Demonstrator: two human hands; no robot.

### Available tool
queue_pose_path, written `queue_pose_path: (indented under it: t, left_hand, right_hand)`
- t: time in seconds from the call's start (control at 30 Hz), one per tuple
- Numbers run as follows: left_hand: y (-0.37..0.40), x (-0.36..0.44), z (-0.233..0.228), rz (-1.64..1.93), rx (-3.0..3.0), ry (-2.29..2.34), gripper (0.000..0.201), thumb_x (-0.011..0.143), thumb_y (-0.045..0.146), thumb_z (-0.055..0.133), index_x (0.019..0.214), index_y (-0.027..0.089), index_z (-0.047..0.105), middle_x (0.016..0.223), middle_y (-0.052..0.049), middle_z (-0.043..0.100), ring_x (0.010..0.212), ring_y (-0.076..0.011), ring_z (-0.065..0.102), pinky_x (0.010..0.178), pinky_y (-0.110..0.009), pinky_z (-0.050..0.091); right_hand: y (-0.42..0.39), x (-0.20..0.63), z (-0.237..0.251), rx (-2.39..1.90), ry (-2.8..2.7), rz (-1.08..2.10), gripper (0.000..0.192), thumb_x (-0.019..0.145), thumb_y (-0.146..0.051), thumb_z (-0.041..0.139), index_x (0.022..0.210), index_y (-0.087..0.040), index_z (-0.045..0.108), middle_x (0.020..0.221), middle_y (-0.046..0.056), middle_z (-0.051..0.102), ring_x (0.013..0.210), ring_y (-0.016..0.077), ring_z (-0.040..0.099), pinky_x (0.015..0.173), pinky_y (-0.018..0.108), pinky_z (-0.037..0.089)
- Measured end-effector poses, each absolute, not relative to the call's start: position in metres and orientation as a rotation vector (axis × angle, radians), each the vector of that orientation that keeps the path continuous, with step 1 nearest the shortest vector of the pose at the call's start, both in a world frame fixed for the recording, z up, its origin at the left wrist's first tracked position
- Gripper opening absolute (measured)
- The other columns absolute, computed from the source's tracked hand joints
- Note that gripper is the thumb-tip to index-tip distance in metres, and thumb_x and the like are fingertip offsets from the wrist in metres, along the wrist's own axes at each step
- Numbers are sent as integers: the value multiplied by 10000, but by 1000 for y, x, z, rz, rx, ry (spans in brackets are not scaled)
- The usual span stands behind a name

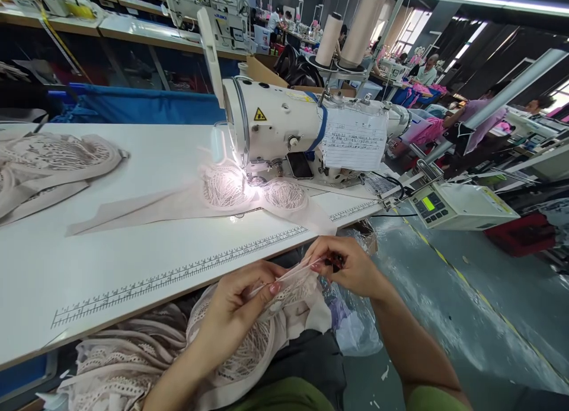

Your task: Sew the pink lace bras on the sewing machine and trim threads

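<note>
A pale pink lace bra (249, 346) lies over my lap, with its edge pulled up between my two hands. My left hand (240, 304) pinches that edge between thumb and fingers. Close by on the right, my right hand (344, 266) pinches the same edge, the strip stretched between them. A small dark object (334, 260) shows inside my right hand; its kind is mostly hidden by the fingers. Another lace bra (284, 195) lies on the white table under the lit needle area of the sewing machine (275, 118).
More lace pieces (57, 156) lie at the table's left, and a pile of lace garments (120, 352) hangs below its front edge. A printed ruler (186, 263) runs along that edge. A phone (299, 165) rests by the machine. A control box (462, 205) stands right.
</note>
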State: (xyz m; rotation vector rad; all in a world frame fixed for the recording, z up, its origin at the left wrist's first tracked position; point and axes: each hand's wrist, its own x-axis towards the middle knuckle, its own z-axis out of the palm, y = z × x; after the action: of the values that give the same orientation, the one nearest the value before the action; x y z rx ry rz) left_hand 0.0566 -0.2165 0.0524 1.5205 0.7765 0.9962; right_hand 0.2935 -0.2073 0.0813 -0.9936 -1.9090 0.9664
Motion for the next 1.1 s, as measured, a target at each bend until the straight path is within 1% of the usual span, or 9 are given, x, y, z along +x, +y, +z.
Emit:
queue_pose_path:
  t: [0.13,0.4,0.63,0.73,0.8,0.83,0.9,0.97,1.1]
  left_hand:
    - [-219,57,54,965,1485,801,234,934,266,595,721,175,629,922,-54,724,783,-149,646,700,-221,469]
    - [-218,59,52,945,1486,812,245,942,285,584,729,170,619,962,-57,724,791,-148,636,686,-213,454]
    - [-214,58,54,868,1549,830,267,953,307,528,722,181,575,973,-67,716,805,-161,639,723,-230,480]
    - [-211,61,60,777,1703,884,136,908,333,595,944,207,632,1139,-73,699,986,-217,648,805,-271,491]
    - [-209,67,66,728,1756,953,305,831,362,685,1110,242,649,1173,-56,709,1069,-254,638,841,-296,482]
    - [-208,71,69,706,1736,993,325,810,379,699,1107,250,671,1116,-43,737,1034,-256,653,825,-296,478]
    - [-207,80,73,677,1625,1050,234,808,416,676,945,233,724,897,-22,775,839,-224,676,732,-277,465]
    - [-206,87,72,699,1478,1082,244,798,441,661,792,205,726,730,-17,754,670,-182,631,626,-251,425]
    - [-204,90,65,738,1286,1084,312,730,476,702,723,168,747,638,-35,702,541,-131,496,511,-229,321]
  right_hand:
    - [-207,291,78,-995,-1753,1099,210,890,-254,699,750,-185,558,846,42,696,504,64,420,480,216,350]
    - [-205,290,79,-1014,-1595,1269,293,835,-275,761,710,-191,510,826,30,663,632,100,536,572,233,418]
    - [-208,287,80,-1057,-1513,1265,313,801,-285,798,861,-209,500,766,-20,631,574,74,458,545,209,377]
    - [-210,282,84,-1093,-1549,1235,312,796,-265,794,883,-213,499,761,-27,615,593,77,473,551,203,386]
    - [-213,278,87,-1122,-1601,1212,294,791,-231,786,898,-213,513,766,-30,607,628,85,505,577,204,410]
    - [-214,275,89,-1133,-1631,1201,282,791,-212,778,902,-214,520,770,-31,604,643,89,519,589,205,422]
    - [-215,272,91,-1148,-1685,1180,256,794,-197,765,899,-215,531,772,-33,598,656,93,536,594,204,436]
    - [-216,271,93,-1168,-1703,1151,246,797,-229,774,896,-213,549,784,-26,614,657,97,548,585,204,441]
    - [-213,278,89,-1232,-1639,1066,228,870,-395,722,863,-194,614,760,0,659,563,91,540,530,218,415]
